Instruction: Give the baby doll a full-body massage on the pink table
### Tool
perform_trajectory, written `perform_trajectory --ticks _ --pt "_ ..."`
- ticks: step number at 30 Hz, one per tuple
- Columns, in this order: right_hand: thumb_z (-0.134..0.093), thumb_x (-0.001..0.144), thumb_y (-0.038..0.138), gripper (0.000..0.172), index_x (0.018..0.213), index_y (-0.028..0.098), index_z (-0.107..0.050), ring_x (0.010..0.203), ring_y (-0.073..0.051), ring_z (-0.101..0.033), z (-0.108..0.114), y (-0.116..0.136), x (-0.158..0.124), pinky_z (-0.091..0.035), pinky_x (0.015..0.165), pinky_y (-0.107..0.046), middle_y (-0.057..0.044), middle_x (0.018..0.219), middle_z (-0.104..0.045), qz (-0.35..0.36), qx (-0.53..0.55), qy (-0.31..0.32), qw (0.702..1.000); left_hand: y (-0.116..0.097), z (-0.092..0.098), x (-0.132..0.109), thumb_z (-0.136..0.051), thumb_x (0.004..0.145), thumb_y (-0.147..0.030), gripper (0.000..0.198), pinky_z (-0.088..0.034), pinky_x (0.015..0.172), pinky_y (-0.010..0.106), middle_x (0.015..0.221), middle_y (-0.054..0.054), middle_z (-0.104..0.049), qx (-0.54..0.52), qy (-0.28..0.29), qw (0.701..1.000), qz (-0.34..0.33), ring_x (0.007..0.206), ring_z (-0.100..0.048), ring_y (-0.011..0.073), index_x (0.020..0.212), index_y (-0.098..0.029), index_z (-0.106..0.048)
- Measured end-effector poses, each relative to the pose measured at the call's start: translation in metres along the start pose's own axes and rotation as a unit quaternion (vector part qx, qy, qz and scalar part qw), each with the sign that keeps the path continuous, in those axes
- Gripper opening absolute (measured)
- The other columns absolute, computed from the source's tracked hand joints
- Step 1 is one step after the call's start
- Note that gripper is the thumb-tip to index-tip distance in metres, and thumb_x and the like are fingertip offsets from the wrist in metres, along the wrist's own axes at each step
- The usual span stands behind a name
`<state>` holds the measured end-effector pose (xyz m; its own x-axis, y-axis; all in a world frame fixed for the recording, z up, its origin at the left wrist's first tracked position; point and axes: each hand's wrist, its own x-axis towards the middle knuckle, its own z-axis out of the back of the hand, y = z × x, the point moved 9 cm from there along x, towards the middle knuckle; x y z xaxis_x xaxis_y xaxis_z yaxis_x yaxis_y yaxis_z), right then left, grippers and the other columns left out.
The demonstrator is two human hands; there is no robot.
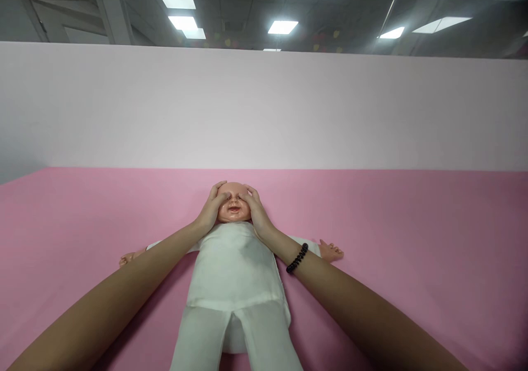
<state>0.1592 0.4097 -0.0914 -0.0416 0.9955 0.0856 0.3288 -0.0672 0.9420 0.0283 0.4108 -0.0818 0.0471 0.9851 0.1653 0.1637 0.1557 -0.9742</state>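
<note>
**Supine infant doll** (235,266) on a smooth, matte pink sheet (412,233). The body is soft white cloth, with stitched, tube-shaped legs; the rounded head (234,201) is glossy moulded vinyl. The left hand (212,210) and right hand (256,211) cup the head from opposite sides, the fingers (219,190) slightly spread and curved, pressed against the temples and around the eyes, their tips apart across the face. The head lies between both palms, above the wrists. A black beaded bracelet (297,258) encircles the right wrist. Small vinyl limb ends (331,251) project beside the torso. A pale upright panel (264,107) stands behind the sheet.
</note>
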Motion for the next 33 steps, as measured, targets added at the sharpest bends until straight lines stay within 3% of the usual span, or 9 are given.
perform_trajectory --ticks 5,12,19,26,29,33 --pt "-0.072 0.071 0.048 0.069 0.132 0.027 -0.047 0.118 -0.022 -0.058 0.001 0.006 -0.006 -0.051 0.098 -0.032 -0.005 0.136 -0.053 -0.007 -0.022 -0.01 1.0 0.006 0.002 0.003 -0.069 0.085 -0.044 0.058 -0.046 0.108 0.041 0.138 0.007 -0.055 0.008 0.01 1.0 -0.021 0.124 -0.058 0.026 0.136 -0.029 -0.046" --pt "-0.069 0.073 0.049 0.062 0.129 0.027 -0.051 0.115 -0.023 -0.059 0.004 0.0 0.001 -0.052 0.096 -0.035 -0.004 0.128 -0.058 -0.005 -0.014 -0.014 1.0 0.009 0.006 0.01 -0.059 0.087 -0.035 0.05 -0.046 0.108 0.042 0.135 0.006 -0.056 0.004 -0.003 1.0 -0.019 0.125 -0.057 0.0262 0.135 -0.028 -0.049" --pt "-0.075 0.069 0.047 0.07 0.13 0.027 -0.049 0.116 -0.022 -0.06 0.001 0.006 -0.007 -0.052 0.096 -0.033 -0.005 0.131 -0.055 -0.01 -0.006 -0.009 1.0 0.007 0.003 0.005 -0.066 0.086 -0.044 0.056 -0.048 0.106 0.04 0.139 0.006 -0.055 0.016 0.01 1.0 -0.018 0.124 -0.058 0.0256 0.138 -0.031 -0.047" --pt "-0.073 0.074 0.043 0.06 0.127 0.026 -0.051 0.116 -0.022 -0.06 0.0 0.0 -0.001 -0.051 0.102 -0.037 -0.004 0.122 -0.061 -0.017 0.051 0.011 0.998 0.007 0.001 0.003 -0.059 0.089 -0.039 0.056 -0.048 0.108 0.044 0.142 0.009 -0.052 0.004 0.013 1.0 0.011 0.126 -0.057 0.0271 0.141 -0.029 -0.043" --pt "-0.078 0.073 0.039 0.073 0.137 0.028 -0.045 0.117 -0.023 -0.062 -0.005 0.0 -0.006 -0.053 0.103 -0.039 -0.005 0.126 -0.06 -0.059 0.104 0.082 0.989 -0.003 0.0 -0.005 -0.063 0.088 -0.045 0.069 -0.048 0.108 0.045 0.145 0.011 -0.049 0.014 0.054 0.998 0.036 0.127 -0.057 0.0285 0.148 -0.03 -0.033" --pt "-0.089 0.059 0.017 0.117 0.153 0.042 -0.026 0.127 -0.025 -0.058 -0.009 0.004 -0.02 -0.053 0.105 -0.043 -0.005 0.15 -0.042 -0.107 0.08 0.2 0.971 -0.018 -0.005 -0.021 -0.087 0.07 -0.039 0.115 -0.043 0.114 0.047 0.157 0.015 -0.035 0.12 0.177 0.974 0.071 0.137 -0.049 0.0319 0.157 -0.033 -0.012"
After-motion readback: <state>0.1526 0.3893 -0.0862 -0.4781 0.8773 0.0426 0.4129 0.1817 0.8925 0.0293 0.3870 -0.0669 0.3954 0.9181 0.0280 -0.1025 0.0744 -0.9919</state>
